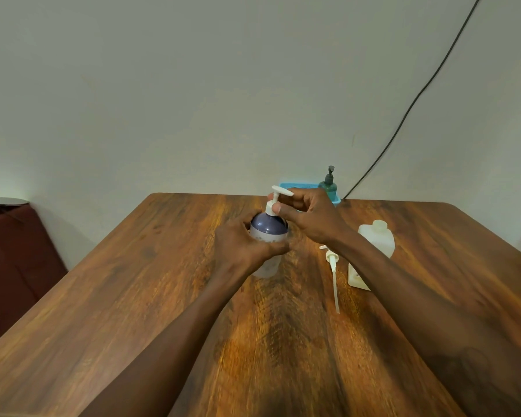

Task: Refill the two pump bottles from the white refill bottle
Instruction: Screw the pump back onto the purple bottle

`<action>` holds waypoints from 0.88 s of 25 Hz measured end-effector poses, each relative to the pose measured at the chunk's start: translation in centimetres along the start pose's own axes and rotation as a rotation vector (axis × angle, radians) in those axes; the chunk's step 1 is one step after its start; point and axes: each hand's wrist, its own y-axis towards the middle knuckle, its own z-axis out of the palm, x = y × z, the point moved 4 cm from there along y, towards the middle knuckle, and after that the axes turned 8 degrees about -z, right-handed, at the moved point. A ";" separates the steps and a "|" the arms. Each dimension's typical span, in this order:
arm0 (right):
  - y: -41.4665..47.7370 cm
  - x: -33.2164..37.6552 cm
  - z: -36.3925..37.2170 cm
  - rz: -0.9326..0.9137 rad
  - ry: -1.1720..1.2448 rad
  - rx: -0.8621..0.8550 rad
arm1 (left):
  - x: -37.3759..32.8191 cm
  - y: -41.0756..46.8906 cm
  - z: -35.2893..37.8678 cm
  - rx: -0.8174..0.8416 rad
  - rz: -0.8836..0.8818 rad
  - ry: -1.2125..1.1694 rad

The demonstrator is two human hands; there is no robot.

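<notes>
A pump bottle (268,228) with a purple shoulder and pale body stands mid-table. My left hand (241,245) is wrapped around its body. My right hand (307,215) pinches the collar of its white pump head (278,195), whose nozzle points right. To the right stands the white refill bottle (376,239), uncapped, partly hidden by my right forearm. A loose white pump with a long dip tube (334,278) lies on the table beside it. A green pump bottle (329,183) stands at the back.
A blue tray (298,185) sits at the far table edge, next to the green bottle. A black cable (403,115) runs down the wall to the table's back right. A dark red seat (15,254) is left of the wooden table (133,296).
</notes>
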 end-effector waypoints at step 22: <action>-0.7 -0.1 -1.4 0.063 0.011 -0.153 | -2.2 -0.1 1.1 -0.008 0.079 -0.029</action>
